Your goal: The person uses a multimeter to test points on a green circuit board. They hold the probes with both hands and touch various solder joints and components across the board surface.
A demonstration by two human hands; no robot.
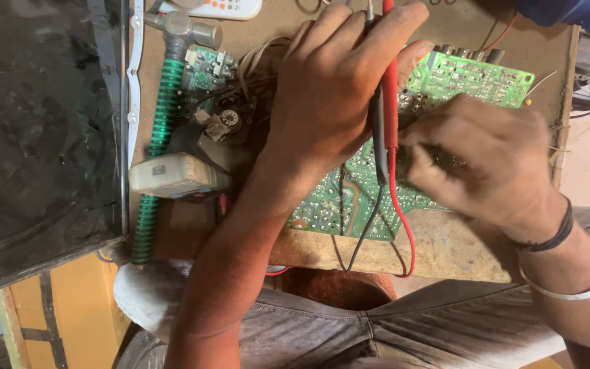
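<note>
My left hand [336,96] holds a red probe [390,102] and a black probe [379,137] together, upright between its fingers, over a green circuit board [336,205]. Their red and black leads hang down past the board's near edge. My right hand [486,157] rests on the board just right of the probes, its fingertips pinched close to the probe tips; what they pinch is hidden. The board lies on a small brown wooden bench [445,246].
A hammer with a green ribbed handle [158,130] lies left of the board, with a beige meter box [172,176] across it. A smaller green board and loose parts [206,68] sit beyond. A dark screen panel [42,130] fills the left. My grey trousers [377,328] are below.
</note>
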